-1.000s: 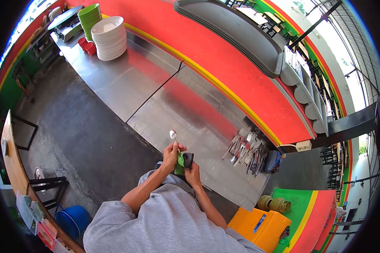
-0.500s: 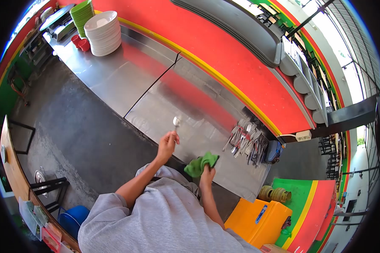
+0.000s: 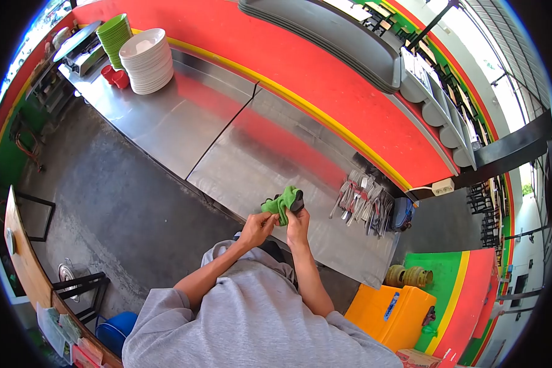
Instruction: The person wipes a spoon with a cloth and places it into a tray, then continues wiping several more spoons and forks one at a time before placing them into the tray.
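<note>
My two hands meet above the near edge of the steel counter. My right hand grips a bunched green cloth with a dark patch at its right side. My left hand is closed just below and left of the cloth, touching it. The spoon it carried is out of sight, covered by the cloth and my fingers. A pile of loose forks and spoons lies on the counter to the right of my hands.
White plates are stacked at the counter's far left beside green bowls and red cups. A grey tray stack tops the red ledge. A yellow box and gas burners sit lower right, a blue bucket lower left.
My left hand, which held the spoon up over the counter, has come back to the cloth. My right hand has raised the cloth to meet it, and the spoon's bowl no longer shows.
</note>
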The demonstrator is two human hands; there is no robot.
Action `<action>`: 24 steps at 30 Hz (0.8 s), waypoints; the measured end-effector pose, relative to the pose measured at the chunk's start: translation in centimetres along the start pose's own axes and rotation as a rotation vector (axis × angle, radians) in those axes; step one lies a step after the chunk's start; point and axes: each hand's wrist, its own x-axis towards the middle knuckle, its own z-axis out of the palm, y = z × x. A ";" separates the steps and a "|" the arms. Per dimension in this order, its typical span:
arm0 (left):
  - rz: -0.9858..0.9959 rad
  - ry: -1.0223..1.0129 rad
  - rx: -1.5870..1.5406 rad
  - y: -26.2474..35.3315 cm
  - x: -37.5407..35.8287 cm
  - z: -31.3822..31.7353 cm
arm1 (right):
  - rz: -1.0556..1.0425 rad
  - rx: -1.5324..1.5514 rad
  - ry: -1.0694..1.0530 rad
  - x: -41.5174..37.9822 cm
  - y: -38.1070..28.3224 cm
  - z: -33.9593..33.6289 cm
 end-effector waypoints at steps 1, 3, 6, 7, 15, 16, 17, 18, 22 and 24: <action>0.008 0.015 -0.001 0.0 0.0 -0.1 | 0.013 0.020 -0.002 0.1 -0.2 0.3; 0.024 0.026 0.015 0.1 -0.2 0.0 | 0.053 0.023 0.014 0.7 -0.2 0.7; 0.039 0.059 0.030 0.8 -0.2 0.3 | 0.094 0.116 0.119 1.6 -0.3 1.5; 0.044 0.073 0.034 1.1 0.0 0.3 | 0.091 0.099 0.129 2.2 0.0 1.5; 0.056 0.055 -0.015 1.8 0.2 0.1 | 0.039 0.217 0.496 7.4 0.5 -4.1; 0.046 0.058 -0.041 1.5 0.0 0.0 | 0.010 0.270 0.526 7.9 -0.5 -5.0; 0.032 0.050 -0.068 1.2 0.2 -0.2 | -0.007 0.279 0.439 8.0 -1.5 -5.9; 0.019 0.042 -0.096 0.9 0.4 -0.3 | -0.024 0.287 0.352 7.5 -3.1 -6.3; -0.001 0.062 -0.180 1.1 1.4 0.1 | 0.024 0.252 0.010 3.9 -6.0 -4.8; 0.013 0.039 -0.184 1.4 1.7 0.2 | 0.031 0.104 -0.105 2.5 -5.2 -3.9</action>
